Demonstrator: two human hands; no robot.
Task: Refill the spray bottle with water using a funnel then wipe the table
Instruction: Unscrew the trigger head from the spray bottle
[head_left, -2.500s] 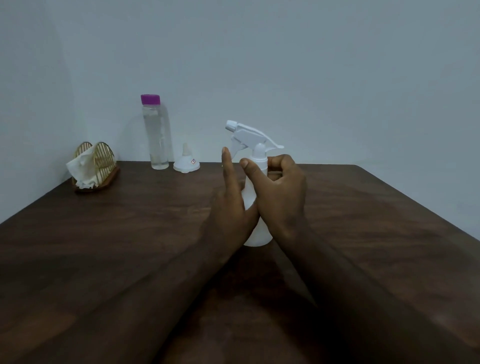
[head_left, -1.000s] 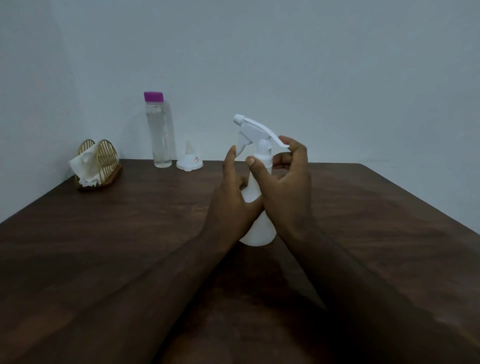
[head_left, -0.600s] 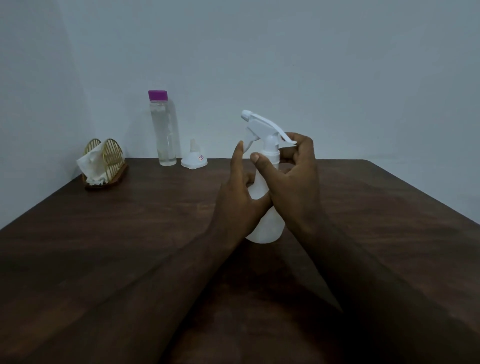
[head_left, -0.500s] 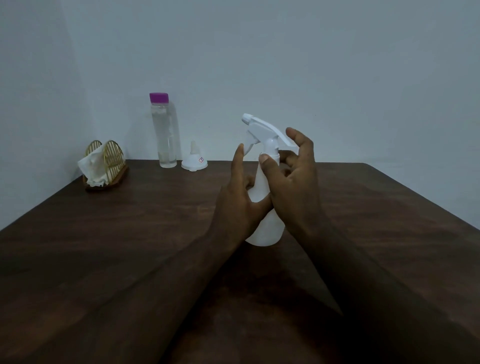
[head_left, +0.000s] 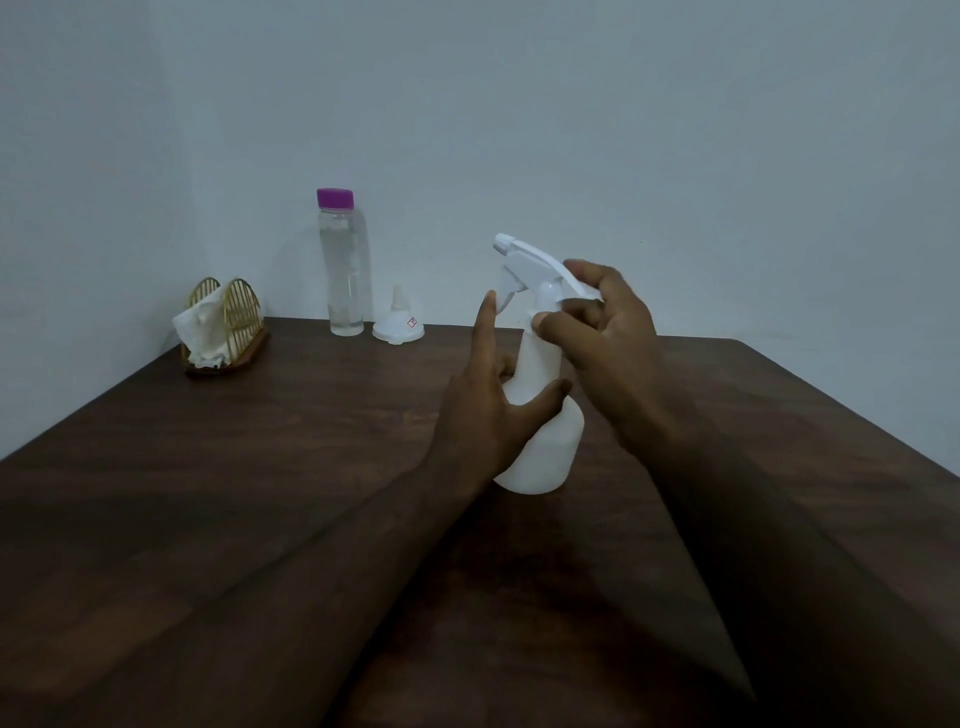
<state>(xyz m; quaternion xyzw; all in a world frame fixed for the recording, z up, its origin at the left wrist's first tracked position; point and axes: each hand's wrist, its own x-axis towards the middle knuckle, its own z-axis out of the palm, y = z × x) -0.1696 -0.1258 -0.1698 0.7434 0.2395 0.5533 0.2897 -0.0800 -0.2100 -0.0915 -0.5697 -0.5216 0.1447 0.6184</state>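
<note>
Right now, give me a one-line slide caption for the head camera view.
Left hand steadies the white spray bottle while the right hand grips its trigger head.

Gold wire napkin holder (head_left: 236, 317) w/ white tissues (head_left: 200, 332) sits mid-left of frame on a dark wood base, near the table's far-left corner, pale blue-grey wall (head_left: 623, 130) behind.

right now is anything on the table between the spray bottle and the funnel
Nothing visible: bare table lies between the spray bottle and the funnel. Only the left hand gripping the bottle sits on that side.
</note>
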